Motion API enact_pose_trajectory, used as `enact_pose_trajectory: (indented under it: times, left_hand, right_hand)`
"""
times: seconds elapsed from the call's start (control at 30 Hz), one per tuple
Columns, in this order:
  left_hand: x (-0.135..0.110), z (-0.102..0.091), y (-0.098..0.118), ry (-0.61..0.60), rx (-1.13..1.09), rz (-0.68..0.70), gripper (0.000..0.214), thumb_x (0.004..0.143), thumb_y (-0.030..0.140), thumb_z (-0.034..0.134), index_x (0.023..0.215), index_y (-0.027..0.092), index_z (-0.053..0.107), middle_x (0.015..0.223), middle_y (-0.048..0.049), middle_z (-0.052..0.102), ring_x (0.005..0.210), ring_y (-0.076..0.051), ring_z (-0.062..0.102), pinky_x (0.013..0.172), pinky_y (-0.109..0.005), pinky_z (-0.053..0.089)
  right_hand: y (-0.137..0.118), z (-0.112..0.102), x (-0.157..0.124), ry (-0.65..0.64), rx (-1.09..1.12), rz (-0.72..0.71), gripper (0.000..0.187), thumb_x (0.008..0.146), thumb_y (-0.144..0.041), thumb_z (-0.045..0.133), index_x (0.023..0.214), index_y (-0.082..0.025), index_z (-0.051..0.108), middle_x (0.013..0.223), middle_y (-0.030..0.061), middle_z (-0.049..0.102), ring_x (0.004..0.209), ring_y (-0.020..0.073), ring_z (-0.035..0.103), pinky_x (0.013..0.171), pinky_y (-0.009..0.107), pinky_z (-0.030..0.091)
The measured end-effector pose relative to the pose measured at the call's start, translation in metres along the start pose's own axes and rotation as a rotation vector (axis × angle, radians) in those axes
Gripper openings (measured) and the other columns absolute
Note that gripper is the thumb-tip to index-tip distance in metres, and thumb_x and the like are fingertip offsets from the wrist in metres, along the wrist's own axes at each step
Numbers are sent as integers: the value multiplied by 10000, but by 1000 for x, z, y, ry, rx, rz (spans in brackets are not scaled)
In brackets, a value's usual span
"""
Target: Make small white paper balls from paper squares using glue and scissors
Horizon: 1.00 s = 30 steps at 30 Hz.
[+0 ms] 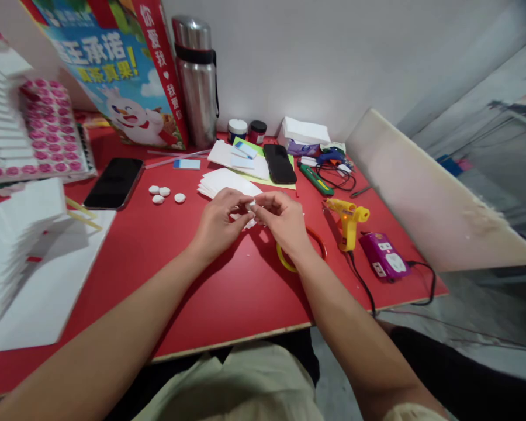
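Note:
A small white piece (251, 205), perhaps paper, is pinched between the fingertips of both my hands above the red table. My left hand (222, 219) and my right hand (284, 217) meet there, fingers closed. White scraps (251, 222) lie partly hidden beneath them. Behind my hands is a stack of white paper sheets (228, 182). Several small round white pieces (158, 199) sit on the table to the left. Under my right wrist lies a tape roll (285, 261) in yellow and orange, partly covered.
At right, a yellow glue gun (347, 221) is near a purple power socket (383, 255), with cords over the table edge. Phones (114, 183), a steel flask (198, 88) and a printed bag (123, 76) stand or lie behind. White stepped models (21, 234) occupy the left.

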<state>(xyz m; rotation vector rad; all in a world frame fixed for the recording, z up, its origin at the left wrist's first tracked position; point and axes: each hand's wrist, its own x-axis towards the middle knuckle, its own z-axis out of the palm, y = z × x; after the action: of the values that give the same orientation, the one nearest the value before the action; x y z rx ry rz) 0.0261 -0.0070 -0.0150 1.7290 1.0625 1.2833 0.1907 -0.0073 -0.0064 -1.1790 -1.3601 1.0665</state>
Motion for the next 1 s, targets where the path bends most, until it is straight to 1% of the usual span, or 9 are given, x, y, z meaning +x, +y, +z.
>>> enact_pose_trajectory:
  times: [0.1,0.2,0.27,0.37,0.47,0.6,0.73,0.87,1.0]
  left_hand:
    - [0,1,1,41,5,-16,153,836,243,753,979,195,777,1010,-71,671,915,-193,655,860,-335,547]
    - [1,0,-1,96,-128,-182,192,792,256,794,962,172,770,936,-63,707,846,-181,656,814,-325,549]
    - [3,-2,-4,118,-347,-352,275,760,262,822,1005,155,757,875,-53,726,791,-170,670,788,-322,561]
    - [6,-5,-6,137,-653,-502,313,733,223,840,1023,144,753,869,-49,752,732,-128,679,783,-295,575]
    - [8,-7,-3,135,-794,-574,282,714,144,843,986,129,773,916,-67,769,725,-98,681,810,-267,582]
    - [8,-8,3,108,-915,-652,249,712,33,810,943,124,789,937,-68,765,761,-91,694,852,-246,593]
    - [8,-8,5,95,-974,-698,221,747,-3,781,930,121,796,873,-62,753,725,-78,689,760,-184,594]
    - [7,-10,5,48,-985,-728,149,811,47,762,940,116,791,884,-88,761,729,-86,695,717,-169,595]
    - [6,-10,7,29,-995,-738,158,794,28,761,918,123,780,895,-90,762,733,-85,697,722,-164,601]
  right_hand:
    - [1,0,-3,8,-93,-30,251,828,-358,763,985,-197,651,829,11,724,654,140,645,638,296,531]
    - [-12,-8,-12,12,-319,-84,256,903,-410,708,1056,-216,642,896,36,740,748,182,694,731,336,552]
    - [-27,-18,-23,-19,-661,-121,245,942,-404,674,1090,-210,655,918,68,741,835,229,707,797,368,535]
    - [-46,-38,-45,-68,-1262,-28,343,976,-409,611,1203,-153,643,1027,176,710,870,317,696,736,397,496]
    - [-49,-57,-64,-126,-1570,50,474,975,-440,590,1320,-115,587,1117,244,660,983,384,675,758,410,482]
    - [-41,-70,-75,-264,-1619,192,464,978,-373,519,1321,-63,553,1095,240,666,960,364,697,744,389,478]
    - [-44,-67,-66,-341,-1572,349,457,887,-290,564,1294,-83,530,1016,211,718,893,366,732,677,373,457]
    - [-42,-69,-52,-267,-1506,428,439,891,-297,545,1280,-94,538,923,205,742,886,400,742,679,404,469]
    - [-28,-83,-50,-186,-1324,357,469,847,-243,612,1295,-115,559,993,199,746,964,378,731,784,438,512]
